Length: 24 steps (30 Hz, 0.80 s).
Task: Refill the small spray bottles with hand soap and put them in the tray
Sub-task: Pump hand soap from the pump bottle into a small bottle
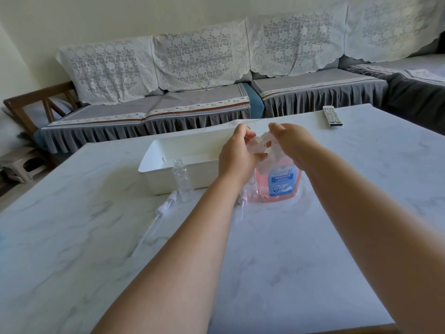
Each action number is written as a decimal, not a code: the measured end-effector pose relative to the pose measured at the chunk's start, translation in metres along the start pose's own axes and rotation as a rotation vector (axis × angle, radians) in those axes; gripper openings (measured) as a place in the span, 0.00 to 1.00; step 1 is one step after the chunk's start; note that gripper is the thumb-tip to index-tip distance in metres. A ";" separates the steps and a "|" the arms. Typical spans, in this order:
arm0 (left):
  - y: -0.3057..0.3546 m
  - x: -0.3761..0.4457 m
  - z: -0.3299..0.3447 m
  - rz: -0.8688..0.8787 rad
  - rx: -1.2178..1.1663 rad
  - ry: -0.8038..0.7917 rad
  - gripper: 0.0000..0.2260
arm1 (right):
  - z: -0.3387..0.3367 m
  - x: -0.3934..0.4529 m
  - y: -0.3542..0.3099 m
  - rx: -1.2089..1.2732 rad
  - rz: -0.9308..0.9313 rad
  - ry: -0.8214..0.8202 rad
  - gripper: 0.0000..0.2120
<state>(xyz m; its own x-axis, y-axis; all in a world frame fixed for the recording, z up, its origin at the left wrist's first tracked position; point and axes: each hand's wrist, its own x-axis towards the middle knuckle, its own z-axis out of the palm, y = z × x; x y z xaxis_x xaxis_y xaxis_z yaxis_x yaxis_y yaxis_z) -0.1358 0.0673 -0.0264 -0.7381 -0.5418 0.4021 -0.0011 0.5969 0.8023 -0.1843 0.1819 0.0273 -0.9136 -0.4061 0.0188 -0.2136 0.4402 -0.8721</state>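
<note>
On the pale marbled tabletop [313,237] stands a soft refill pouch of pink hand soap [280,182] with a blue label, a little right of centre. Both hands are at its crumpled clear top. The left hand [237,155] has its fingers [250,136] curled around the left side of the pouch top, gripping it; the right hand [292,143] comes over from the right with its fingers [277,128] bent down and pinching the same top. Exactly what part of the top each fingertip holds cannot be told, since the plastic is bunched and partly hidden.

Just left of the pouch and behind the left wrist lies a white rectangular tray [154,169], its long side running toward the far edge. A small clear spray bottle [182,178], uncapped and upright, stands touching or just beside the tray's near wall. Its spray head with a long dip tube [166,206] lies on the tabletop just near of it, tube pointing toward the near left. A second spray head [243,201] lies beside the pouch's near left corner, next to the left forearm; something clear stands just behind it, too hidden to name.

At the far right of the tabletop lies a white remote control [331,116]. Beyond is a grey sofa [192,102] draped with lace covers.
</note>
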 end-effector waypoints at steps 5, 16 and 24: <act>0.005 0.001 -0.003 -0.024 -0.078 -0.014 0.19 | -0.003 0.003 -0.006 0.126 0.077 -0.006 0.16; 0.006 0.005 -0.003 -0.009 -0.087 0.026 0.19 | -0.007 0.007 -0.015 0.158 0.143 0.006 0.12; -0.003 0.003 -0.001 -0.011 -0.041 -0.021 0.18 | 0.002 0.001 -0.001 0.055 0.050 -0.008 0.19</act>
<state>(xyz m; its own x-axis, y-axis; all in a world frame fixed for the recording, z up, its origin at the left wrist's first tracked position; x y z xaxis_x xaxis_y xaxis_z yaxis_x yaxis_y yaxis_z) -0.1374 0.0636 -0.0277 -0.7525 -0.5350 0.3841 0.0185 0.5658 0.8243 -0.1845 0.1797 0.0269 -0.9199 -0.3912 -0.0289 -0.1486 0.4157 -0.8973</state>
